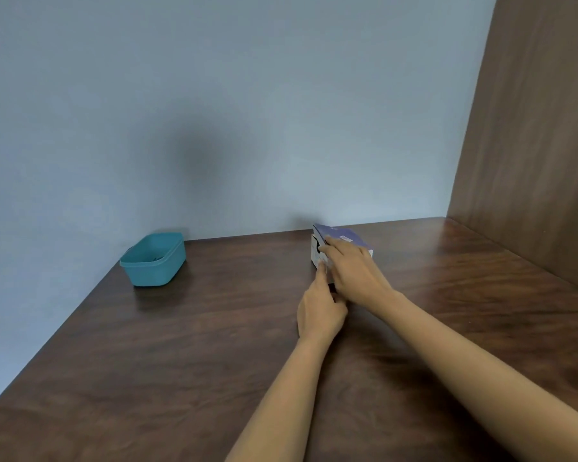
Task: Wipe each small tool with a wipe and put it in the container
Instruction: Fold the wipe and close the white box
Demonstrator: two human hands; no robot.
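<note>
Teal plastic container (154,274), rectangular with rounded corners, stands at the far left of the table (181,345), close to the pale blue-grey wall (214,111); a thin dark item (158,259) lies inside it against the near wall, too small to identify. Dark wood-grain surface of the table runs from the wall toward the viewer. Well apart from the container, to its right and also near the wall, sits the wipe box (347,234), white on its front face with a purple top and a dark opening at the upper front. Left hand (319,311) lies on the table just in front of the box, forearm bare; its index finger (321,275) is stretched forward and touches the lower front of the box, while the other fingers are curled under. Whether this hand pinches anything cannot be told because of blur. Right hand (356,271) rests on the top of the box, fingers lying along the purple surface with the tips at the front edge beside the dark opening; whether they pinch a wipe or the flap cannot be told. The two hands touch near the box's front corner. Brown wooden panel (531,145) rises at the far right, meeting the table edge.
</note>
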